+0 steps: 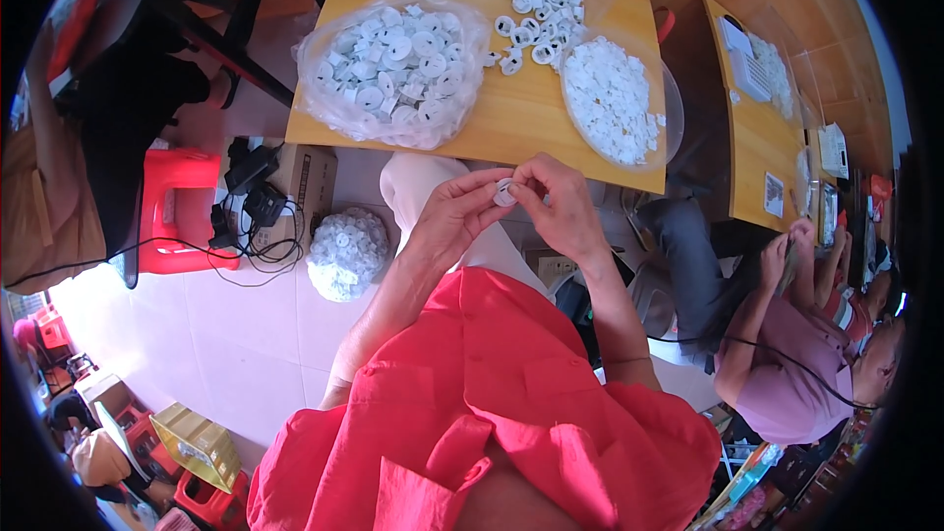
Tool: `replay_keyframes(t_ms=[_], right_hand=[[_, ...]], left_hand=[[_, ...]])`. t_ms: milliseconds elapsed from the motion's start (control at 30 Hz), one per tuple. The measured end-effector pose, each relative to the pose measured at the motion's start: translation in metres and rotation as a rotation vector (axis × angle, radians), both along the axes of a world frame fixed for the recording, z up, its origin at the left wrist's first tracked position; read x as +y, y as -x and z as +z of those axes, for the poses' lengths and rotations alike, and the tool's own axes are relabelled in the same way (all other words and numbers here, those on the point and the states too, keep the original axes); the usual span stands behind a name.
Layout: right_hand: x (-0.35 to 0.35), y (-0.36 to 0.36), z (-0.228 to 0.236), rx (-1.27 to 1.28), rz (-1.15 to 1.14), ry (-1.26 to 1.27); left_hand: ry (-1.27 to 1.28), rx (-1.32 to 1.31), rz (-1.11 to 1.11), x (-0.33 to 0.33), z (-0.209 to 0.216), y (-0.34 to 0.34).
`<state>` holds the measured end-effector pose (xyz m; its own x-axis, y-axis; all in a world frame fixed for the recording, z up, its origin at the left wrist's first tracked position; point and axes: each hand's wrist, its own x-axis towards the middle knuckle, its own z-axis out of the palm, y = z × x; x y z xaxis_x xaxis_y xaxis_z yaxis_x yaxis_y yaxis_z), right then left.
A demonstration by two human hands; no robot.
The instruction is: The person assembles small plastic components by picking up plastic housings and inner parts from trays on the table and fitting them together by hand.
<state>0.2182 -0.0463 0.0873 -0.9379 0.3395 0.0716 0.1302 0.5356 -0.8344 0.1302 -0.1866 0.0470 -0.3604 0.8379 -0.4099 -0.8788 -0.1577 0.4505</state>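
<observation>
Above my lap, just short of the table edge, both my hands meet at a small round white plastic part [503,193]. My left hand [457,211] pinches it from the left side. The fingers of my right hand [559,205] press on it from the right. On the wooden table [521,128] lies a clear plastic bag [320,103] full of round white parts. Farther back is a loose pile of white round pieces [531,0] with dark slots. A shallow clear tray [675,103] to the right carries a heap of small white pieces [610,98].
A bag of white parts [346,254] rests on the floor left of my legs. Beside it are a cardboard box [313,187], black adapters with cables [264,202] and a red stool [177,202]. A person in a pink shirt [787,374] sits at a second table [747,152] on the right.
</observation>
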Motion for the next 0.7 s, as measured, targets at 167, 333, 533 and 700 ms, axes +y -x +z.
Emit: replay_keyframes(t_ms=[167, 333, 533, 700], right_hand=[[-0.006, 0.001, 0.000, 0.029, -0.018, 0.000], [-0.009, 0.001, -0.010, 0.091, -0.062, -0.061], [-0.015, 0.003, -0.015, 0.111, -0.148, 0.017], [-0.025, 0.004, -0.019, 0.232, -0.200, -0.054]], left_hand=[[0.026, -0.003, 0.024, -0.001, 0.004, -0.001], [0.017, -0.008, 0.055, 0.000, 0.000, -0.004], [-0.045, -0.024, 0.114, 0.004, -0.006, -0.007], [-0.085, -0.024, 0.156, 0.004, -0.011, -0.010]])
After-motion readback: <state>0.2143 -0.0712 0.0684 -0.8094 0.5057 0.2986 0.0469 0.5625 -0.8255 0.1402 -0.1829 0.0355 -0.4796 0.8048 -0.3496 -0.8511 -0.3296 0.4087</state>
